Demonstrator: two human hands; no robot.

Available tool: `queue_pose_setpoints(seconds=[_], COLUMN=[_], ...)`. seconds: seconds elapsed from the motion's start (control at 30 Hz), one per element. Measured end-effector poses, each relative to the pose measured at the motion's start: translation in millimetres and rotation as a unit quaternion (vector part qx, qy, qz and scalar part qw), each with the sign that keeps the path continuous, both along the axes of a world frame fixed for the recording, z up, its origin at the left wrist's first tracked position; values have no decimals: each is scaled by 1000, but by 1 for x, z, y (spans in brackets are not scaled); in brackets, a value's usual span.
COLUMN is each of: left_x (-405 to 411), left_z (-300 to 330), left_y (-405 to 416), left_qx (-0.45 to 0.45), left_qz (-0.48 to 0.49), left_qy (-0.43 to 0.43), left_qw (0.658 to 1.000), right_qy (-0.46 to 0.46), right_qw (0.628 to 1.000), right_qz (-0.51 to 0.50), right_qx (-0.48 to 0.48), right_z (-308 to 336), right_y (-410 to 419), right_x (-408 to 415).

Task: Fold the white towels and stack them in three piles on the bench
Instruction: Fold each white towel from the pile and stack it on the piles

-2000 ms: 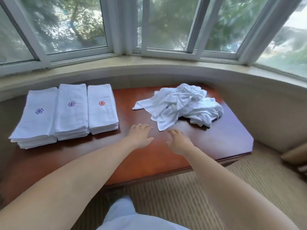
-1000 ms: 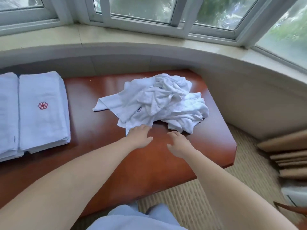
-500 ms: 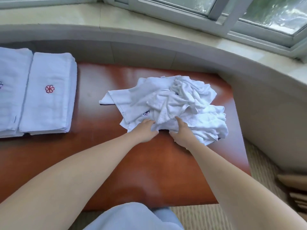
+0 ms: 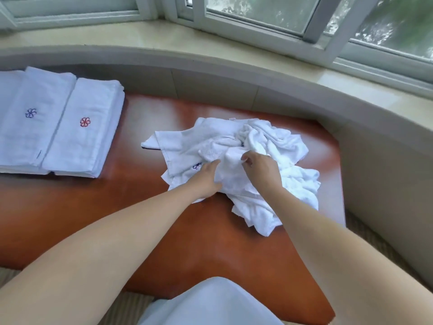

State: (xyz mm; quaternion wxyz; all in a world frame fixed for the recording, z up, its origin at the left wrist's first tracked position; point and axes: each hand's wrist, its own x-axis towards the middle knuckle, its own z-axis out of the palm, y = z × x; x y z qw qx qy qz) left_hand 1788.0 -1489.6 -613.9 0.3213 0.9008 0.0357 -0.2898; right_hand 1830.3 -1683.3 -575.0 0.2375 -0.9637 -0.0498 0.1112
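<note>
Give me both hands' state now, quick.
Left hand: fingers tucked into the crumpled towel heap; grip cannot be told.
Right hand: pinching a fold of the same heap.

Both bare arms are stretched forward and come close together at the hands. The left hand (image 4: 206, 178) is held low with the palm down, and its fingers are tucked into white cloth, so they cannot be seen well. The right hand (image 4: 261, 168) is raised a little higher. Its fingers are curled, and a fold of cloth is pinched by them.
</note>
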Motion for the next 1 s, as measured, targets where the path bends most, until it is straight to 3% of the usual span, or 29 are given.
queue_pose_setpoints(seconds=[0.17,0.33,0.47,0.6,0.77,0.87,1.0], left_x=[29,56,58,42,31,19,0], left_z=[47,107,139,155,164,171,191], left_y=[-27,-48,-49,-56,-52,-16,55], left_qx=[19,-25,-50,-103,-23,-6,17], left_qz=[30,37,27,29,84,156,278], left_qy=[-81,-205,-186,-147,-164,-193,-267], left_qw=[996,978,981,983,982,969,923], right_qy=[-41,-6,-10,-17,-37,-53,-55], right_qw=[981,943,925,873,845,837,891], right_qz=[-17,-2,11,34,83,41,-48], right_qx=[190,333,379,486,527,543,449], right_z=[65,133,179,228,268,264,226], right_y=[-13,-20,-21,-12,-1,-7,-23], right_x=[25,33,27,23,14,15,17])
